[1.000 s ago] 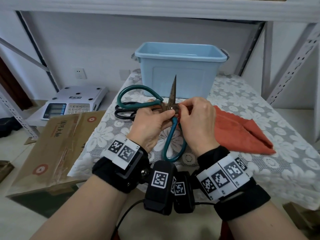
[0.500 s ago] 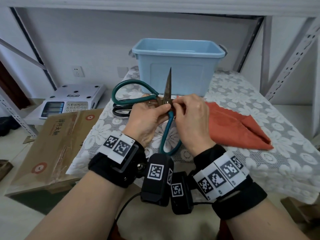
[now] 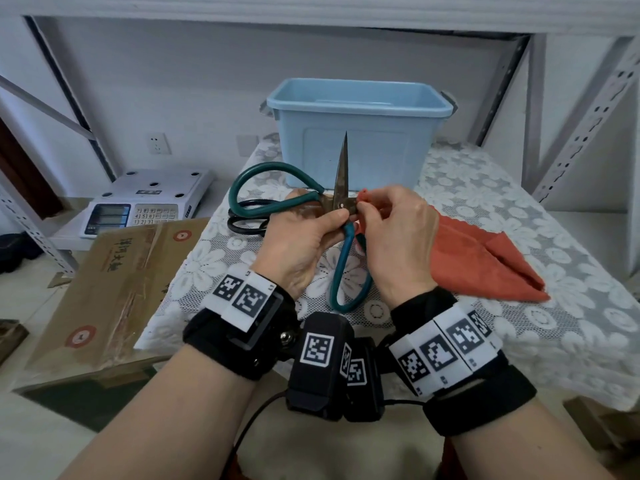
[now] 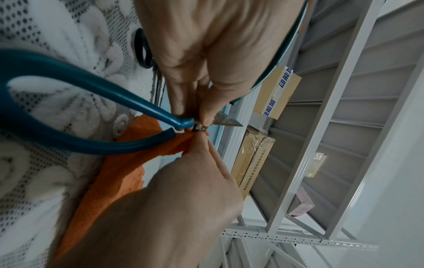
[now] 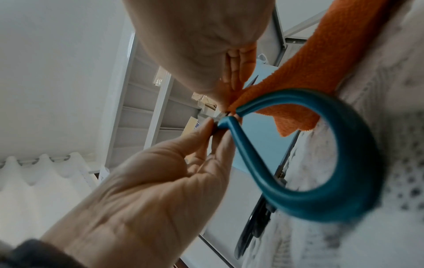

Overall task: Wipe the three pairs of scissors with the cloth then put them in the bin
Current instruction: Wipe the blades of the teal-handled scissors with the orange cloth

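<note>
Wiping: the right hand [image 3: 398, 237] pinches the orange cloth [image 3: 485, 261] against the teal scissors [image 3: 341, 188] at the pivot; the left hand [image 3: 298, 237] pinches the same pivot.
Change: the scissors sit slightly higher than a second ago, grips unchanged, so the first pair is likely still being cleaned.
Bin: the blue bin [image 3: 360, 140] stands behind, on the table.
Wrist views: the cloth [image 4: 119, 172] bunches under the handle loop; black scissors [image 4: 143, 52] lie beside, unwiped.
</note>
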